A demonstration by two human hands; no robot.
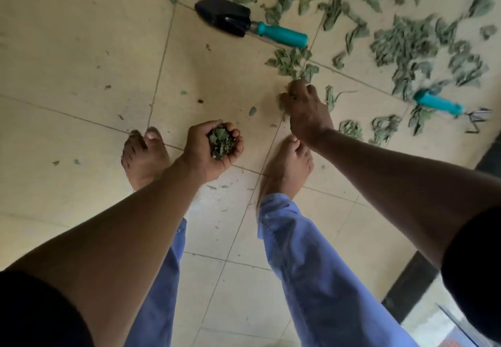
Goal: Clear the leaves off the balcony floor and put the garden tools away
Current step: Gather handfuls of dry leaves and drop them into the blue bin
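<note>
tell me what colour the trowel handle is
Teal, on the trowel handle, head view.

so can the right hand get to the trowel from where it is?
Probably yes. The right hand is down at the floor picking at leaves, and the trowel lies just beyond that clump with nothing over its teal handle. The left hand is full of leaves.

The floor point(81, 48) under my feet is pale matt tile, scuffed and dusty. The trowel point(225, 17) has a black, faintly glossy blade and a smooth teal plastic-looking handle. The leaves point(401, 45) look dry and crinkled. My trousers point(311, 265) are soft blue cloth.
</note>
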